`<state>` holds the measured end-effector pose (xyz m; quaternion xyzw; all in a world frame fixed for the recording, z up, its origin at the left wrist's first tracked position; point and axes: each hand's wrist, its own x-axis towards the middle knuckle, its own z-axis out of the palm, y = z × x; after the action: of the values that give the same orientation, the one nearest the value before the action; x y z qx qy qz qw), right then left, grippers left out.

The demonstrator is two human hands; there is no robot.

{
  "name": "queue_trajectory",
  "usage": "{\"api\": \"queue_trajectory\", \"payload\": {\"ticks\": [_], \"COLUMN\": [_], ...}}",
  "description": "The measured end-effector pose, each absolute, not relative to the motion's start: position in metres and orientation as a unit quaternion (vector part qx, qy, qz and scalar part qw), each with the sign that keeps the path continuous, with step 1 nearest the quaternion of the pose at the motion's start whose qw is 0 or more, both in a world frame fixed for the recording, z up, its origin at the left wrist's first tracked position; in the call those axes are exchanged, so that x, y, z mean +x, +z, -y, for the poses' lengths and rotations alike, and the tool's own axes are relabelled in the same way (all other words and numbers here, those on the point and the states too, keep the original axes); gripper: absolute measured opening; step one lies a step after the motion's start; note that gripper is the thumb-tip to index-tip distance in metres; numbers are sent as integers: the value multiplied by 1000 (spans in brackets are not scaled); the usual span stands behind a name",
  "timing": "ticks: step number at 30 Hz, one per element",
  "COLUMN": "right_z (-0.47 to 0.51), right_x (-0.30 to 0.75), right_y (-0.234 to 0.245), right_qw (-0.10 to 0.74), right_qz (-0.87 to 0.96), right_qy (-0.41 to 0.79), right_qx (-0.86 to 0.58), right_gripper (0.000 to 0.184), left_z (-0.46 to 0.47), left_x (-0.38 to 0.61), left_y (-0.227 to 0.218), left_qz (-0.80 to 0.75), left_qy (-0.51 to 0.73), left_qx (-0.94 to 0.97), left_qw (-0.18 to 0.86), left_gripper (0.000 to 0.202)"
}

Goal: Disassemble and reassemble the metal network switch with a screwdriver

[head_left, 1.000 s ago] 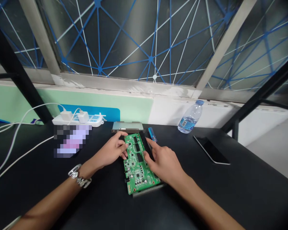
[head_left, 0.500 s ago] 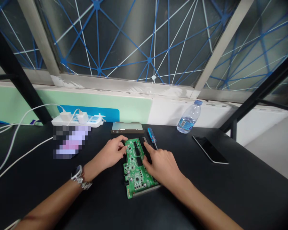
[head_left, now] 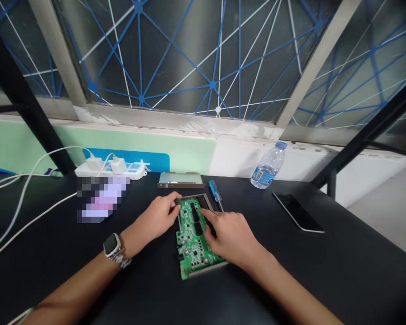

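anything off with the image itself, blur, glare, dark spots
In the head view, the circuit board looks slightly soft, its fine print unreadable; in the head view, a blocky mosaic hides what lies in front of the power strip; in the head view, the upper right corner darkens, and the window carries a pale vertical band, perhaps a reflection.

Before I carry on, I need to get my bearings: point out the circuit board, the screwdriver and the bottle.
Circuit board (head_left: 194, 242): head view, on its green face, below the black chips.
Screwdriver (head_left: 215, 191): head view, on its blue handle.
Bottle (head_left: 267, 171): head view, on its label.
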<state>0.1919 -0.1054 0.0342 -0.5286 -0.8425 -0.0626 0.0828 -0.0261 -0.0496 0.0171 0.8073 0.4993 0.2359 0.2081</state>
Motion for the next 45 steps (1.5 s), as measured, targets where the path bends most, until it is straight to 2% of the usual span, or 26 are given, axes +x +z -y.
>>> {"api": "queue_trajectory", "payload": {"ticks": [7, 11, 13, 20, 23, 26, 28, 30, 35, 45], "right_z": [104, 107, 107, 105, 107, 110, 111, 112, 109, 105], "right_x": [196, 203, 205, 203, 197, 188, 181, 173, 160, 159], "right_y": [44, 50, 50, 44, 40, 39, 40, 40, 34, 33], "right_qw": [72, 31, 17, 45, 58, 89, 125, 144, 110, 122], "right_qz": [813, 794, 799, 820, 817, 800, 794, 799, 830, 833], "right_qy": [-48, -39, -31, 0, -11, -38, -55, -69, -76, -76], "right_qx": [-575, -606, -601, -571, -573, -592, -593, -580, -542, -534], "right_gripper": [47, 59, 59, 57, 59, 46, 35, 32, 21, 18], "left_z": [47, 44, 43, 46, 43, 37, 32, 28, 26, 29], "left_x": [-30, -34, -35, -34, -34, -35, -35, -35, -35, -34], "left_y": [12, 11, 12, 16, 13, 8, 4, 3, 4, 10], "left_qz": [-484, -481, -490, -498, -485, -460, -443, -434, -436, -436], "left_qy": [246, 260, 257, 233, 252, 286, 291, 288, 290, 286], "left_qx": [816, 816, 812, 817, 828, 837, 845, 849, 846, 846], "left_qw": [199, 187, 185, 173, 125, 76, 75, 88, 106, 110], "left_gripper": [30, 28, 28, 27, 26, 28, 28, 29, 30, 32]}}
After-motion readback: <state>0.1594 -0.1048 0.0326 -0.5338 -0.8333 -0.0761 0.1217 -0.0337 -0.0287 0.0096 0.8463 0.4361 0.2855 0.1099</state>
